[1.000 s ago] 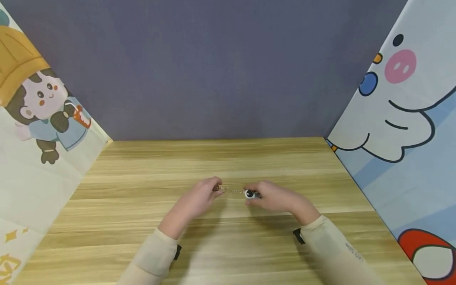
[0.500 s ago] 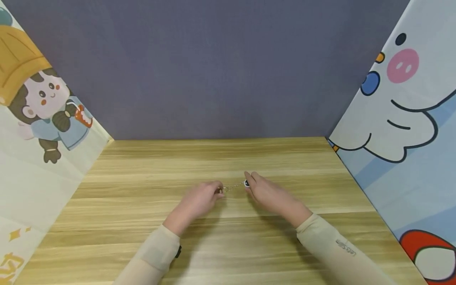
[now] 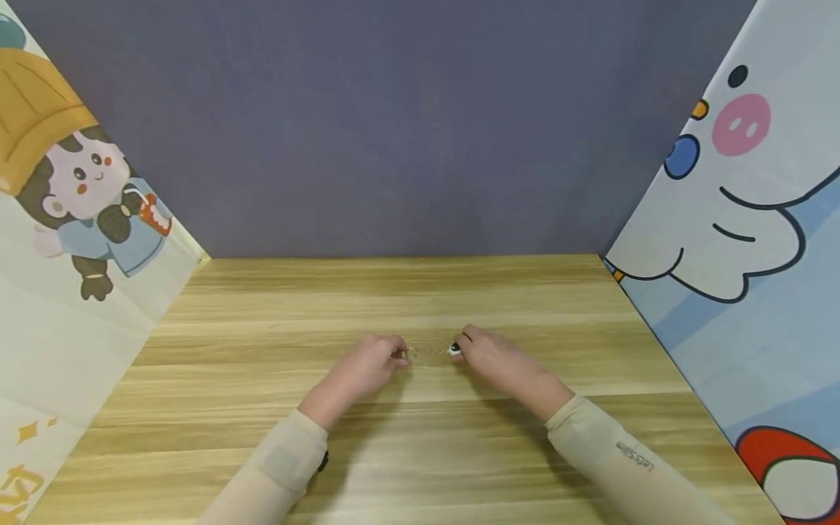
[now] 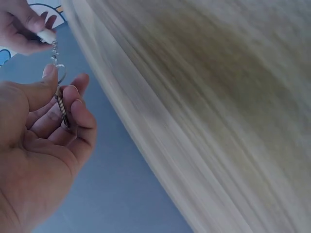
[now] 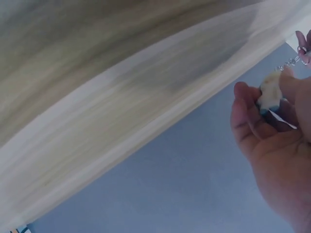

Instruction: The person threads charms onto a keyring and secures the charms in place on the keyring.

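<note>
A keychain stretches between both hands above the tabletop. My left hand (image 3: 367,368) pinches its metal end; in the left wrist view a thin dark metal piece (image 4: 62,110), seen edge-on and perhaps a key or ring, lies between thumb and fingers. A round split ring (image 4: 61,74) and a short silver chain (image 4: 55,50) run on from it. At the other end my right hand (image 3: 505,368) grips a small figure charm (image 3: 455,348), white with a black part in the head view. The right wrist view shows the charm's cream body with blue at its lower end, partly hidden by fingers.
A wood-grain table (image 3: 420,459) lies beneath both hands. Behind it rises a grey-blue panel (image 3: 407,131). Cartoon-printed panels flank the left (image 3: 98,343) and right (image 3: 695,219) sides.
The right hand turned and moved slightly away from the body, then came a little back, covering more of the charm than at first. The left hand has barely moved and keeps its pinch.
</note>
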A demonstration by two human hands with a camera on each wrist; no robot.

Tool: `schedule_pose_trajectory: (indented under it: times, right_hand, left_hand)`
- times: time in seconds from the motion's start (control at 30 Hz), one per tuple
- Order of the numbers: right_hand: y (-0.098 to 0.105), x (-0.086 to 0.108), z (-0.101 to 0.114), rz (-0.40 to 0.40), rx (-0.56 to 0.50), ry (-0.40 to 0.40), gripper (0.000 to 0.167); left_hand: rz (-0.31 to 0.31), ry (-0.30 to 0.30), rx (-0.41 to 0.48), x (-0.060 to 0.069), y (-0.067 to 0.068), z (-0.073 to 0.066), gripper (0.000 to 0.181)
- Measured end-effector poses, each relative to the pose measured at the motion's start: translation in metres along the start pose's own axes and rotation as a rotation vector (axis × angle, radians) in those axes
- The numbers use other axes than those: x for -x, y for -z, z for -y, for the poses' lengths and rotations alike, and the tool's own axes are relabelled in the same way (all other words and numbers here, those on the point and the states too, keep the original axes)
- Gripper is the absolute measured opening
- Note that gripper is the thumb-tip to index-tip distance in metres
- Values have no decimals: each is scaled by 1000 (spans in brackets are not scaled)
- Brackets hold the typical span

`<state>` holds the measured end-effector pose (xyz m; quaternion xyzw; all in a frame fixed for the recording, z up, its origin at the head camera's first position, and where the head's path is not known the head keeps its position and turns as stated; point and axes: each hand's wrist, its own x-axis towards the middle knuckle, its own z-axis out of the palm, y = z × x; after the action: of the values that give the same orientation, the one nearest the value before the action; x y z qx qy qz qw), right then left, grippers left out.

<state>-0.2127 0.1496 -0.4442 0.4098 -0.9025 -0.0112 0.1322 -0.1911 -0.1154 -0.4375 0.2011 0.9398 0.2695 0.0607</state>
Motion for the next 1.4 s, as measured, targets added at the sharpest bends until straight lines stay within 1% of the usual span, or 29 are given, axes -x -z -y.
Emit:
schedule_pose_trajectory:
  times: [0.1, 0.2, 0.3, 0.4, 0.6, 0.7, 0.8, 0.9, 0.97, 1.07, 1.2, 1.4]
  right_hand:
    - [0, 2, 0, 61, -82, -21, 31]
    - [5, 2, 0, 132, -212, -103, 35]
    - [7, 3, -1, 158, -331, -188, 37]
    - [4, 4, -3, 155, -385, -218, 38]
    - [-11, 4, -9, 142, -432, -203, 41]
    - [-19, 2, -9, 147, -468, -222, 43]
    - [-26, -1, -9, 136, -507, -261, 44]
    - [-31, -3, -10, 116, -537, -274, 42]
    - [-33, -4, -11, 106, -548, -270, 41]
    - [-34, -4, -12, 103, -562, -266, 39]
    - [-34, -4, -12, 107, -580, -261, 40]
    - [-35, -6, -14, 108, -586, -241, 42]
  left_hand:
    - [8, -22, -5, 0, -2, -1, 22]
    - [3, -34, -14, 0, -2, -1, 23]
    - [-4, -33, -3, -1, -2, 1, 25]
    - [-14, -39, 18, -4, -2, 7, 25]
    - [3, -6, 60, -13, -4, 30, 25]
    - [8, -1, 53, -15, -5, 37, 23]
    - [8, -3, 45, -17, -6, 41, 20]
    - [9, 21, 64, -18, -8, 45, 19]
    - [9, 40, 78, -19, -9, 47, 20]
    - [-2, 44, 85, -20, -9, 49, 21]
    - [-11, 36, 68, -21, -9, 49, 23]
    - [-7, 47, 41, -21, -7, 47, 24]
